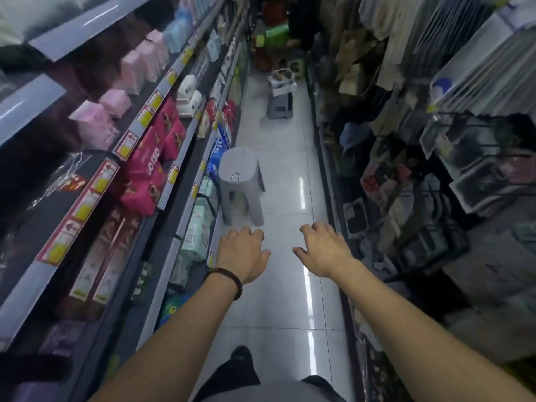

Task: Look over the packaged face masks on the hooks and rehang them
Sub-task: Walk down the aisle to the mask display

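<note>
Left hand (243, 253), right hand (322, 250): both stretched forward over aisle, palms down, fingers (258, 235) loosely spread, slightly bent, holding nothing. Judged free for reaching; no packet picked yet.
Packaged face masks: probably among hanging packets (475, 71) on hooks of right-side rack; too blurred to identify; well apart from both hands.
Floor (284, 285): glossy pale tile, narrow shop aisle.
Grey stool (240, 175): ahead, just beside left shelves (162, 91) stocked with pink and red packs.
</note>
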A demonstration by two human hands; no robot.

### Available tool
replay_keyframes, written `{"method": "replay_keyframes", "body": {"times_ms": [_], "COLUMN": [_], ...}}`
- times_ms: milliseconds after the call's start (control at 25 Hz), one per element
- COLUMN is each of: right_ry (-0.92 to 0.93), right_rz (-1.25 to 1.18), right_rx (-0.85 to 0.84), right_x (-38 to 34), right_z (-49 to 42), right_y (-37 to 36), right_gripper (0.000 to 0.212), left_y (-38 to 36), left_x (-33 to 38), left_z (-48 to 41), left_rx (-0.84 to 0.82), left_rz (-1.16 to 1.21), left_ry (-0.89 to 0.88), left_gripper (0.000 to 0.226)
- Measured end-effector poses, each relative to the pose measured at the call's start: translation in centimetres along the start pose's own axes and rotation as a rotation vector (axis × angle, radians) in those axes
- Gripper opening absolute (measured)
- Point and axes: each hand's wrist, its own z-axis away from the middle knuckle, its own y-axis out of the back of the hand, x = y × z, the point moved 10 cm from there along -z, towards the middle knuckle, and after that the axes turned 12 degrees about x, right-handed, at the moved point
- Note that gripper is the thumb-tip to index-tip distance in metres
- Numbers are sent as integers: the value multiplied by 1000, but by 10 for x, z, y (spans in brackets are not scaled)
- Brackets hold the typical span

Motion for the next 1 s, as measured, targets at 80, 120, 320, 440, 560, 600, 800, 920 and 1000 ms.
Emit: {"method": "replay_keyframes", "body": {"times_ms": [80, 120, 320, 440, 560, 600, 800, 920, 1000], "right_ry": [-33, -53, -215, -304, -385, -398, -466, -494, -528], "right_rz": [5, 4, 9, 18, -7, -12, -88, -103, -103], "right_rx": [-1, 1, 24, 63, 90, 108, 220, 267, 301], "right_x": [13, 19, 53, 84, 119, 129, 186, 221, 244], "right_z": [-54, -80, -187, -240, -280, -291, -353, -374, -385], "right_y": [6, 9, 30, 59, 85, 91, 116, 129, 139], "right_gripper": [62, 63, 63, 63, 64, 64, 62, 61, 62], "left_y": [-5, -7, -8, 8, 26, 32, 48, 59, 68], "left_x": [-6, -9, -1, 19, 49, 58, 117, 165, 193], "left_z": [-61, -92, -240, -321, -387, -404, -500, -535, -558], "left_rx": [6, 11, 21, 28, 42, 53, 125, 137, 173], "left_rz": [15, 30, 109, 150, 148, 148, 138, 201, 203], "left_ry": [-30, -48, -203, -299, -390, -416, -497, -544, -595], "left_gripper": [48, 48, 45, 46, 47, 47, 42, 40, 40]}}
